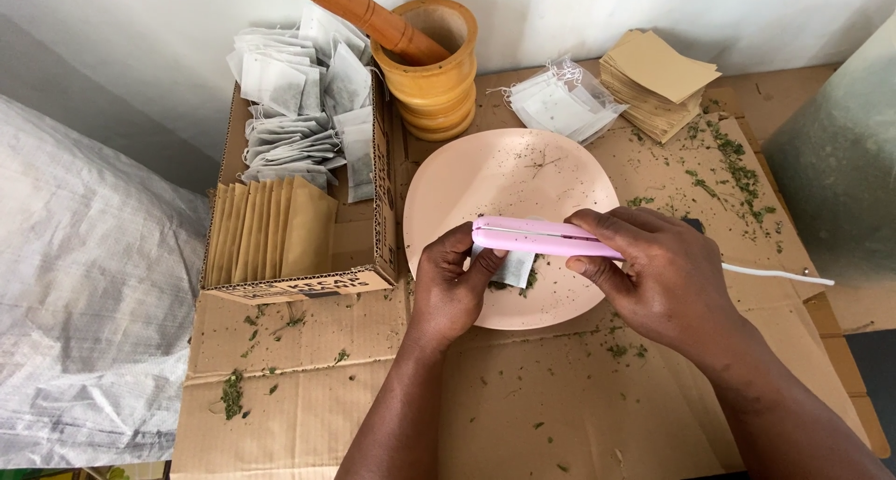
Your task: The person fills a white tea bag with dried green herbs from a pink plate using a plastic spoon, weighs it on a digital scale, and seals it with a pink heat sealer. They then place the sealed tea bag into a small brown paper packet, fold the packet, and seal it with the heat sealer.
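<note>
Pink sealer (541, 237) hides bag's (513, 267) top (clamped).

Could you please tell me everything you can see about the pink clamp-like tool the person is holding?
The pink tool is a slim, glossy, plastic-looking bar of two long arms, closed together on the top edge of a small white tea bag. It lies roughly level above the pale pink plate. The right hand grips its right end, thumb below and fingers on top; the left hand holds the bag beneath it. A white cord trails off to the right.
</note>
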